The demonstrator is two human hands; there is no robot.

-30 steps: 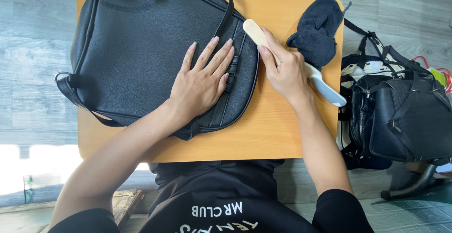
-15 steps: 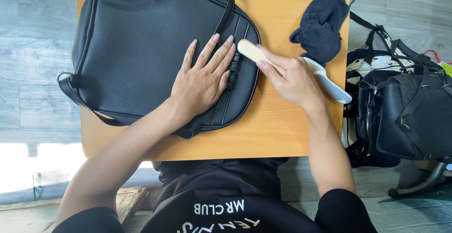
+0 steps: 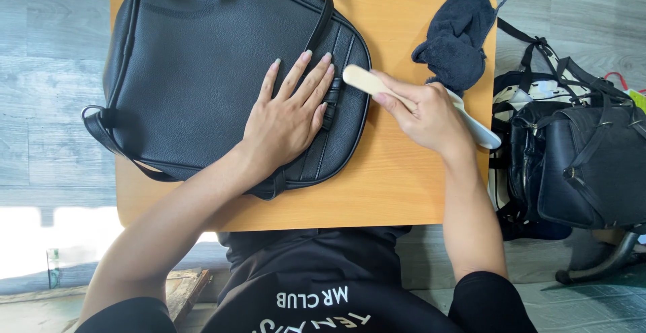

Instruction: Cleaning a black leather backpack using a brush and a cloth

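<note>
A black leather bag lies flat on a small orange wooden table. My left hand rests palm down on the bag's right side, fingers spread near its strap buckle. My right hand grips a pale brush with a wooden head and a white handle; the head touches the bag's right edge. A dark blue cloth lies bunched on the table just beyond my right hand.
Two more black bags with straps stand on the grey plank floor right of the table. A bit of wood lies on the floor at the lower left. My dark shirt is at the bottom.
My right hand has slid the brush leftwards along the table until its head meets the bag's edge. My left hand has stayed flat on the bag.
</note>
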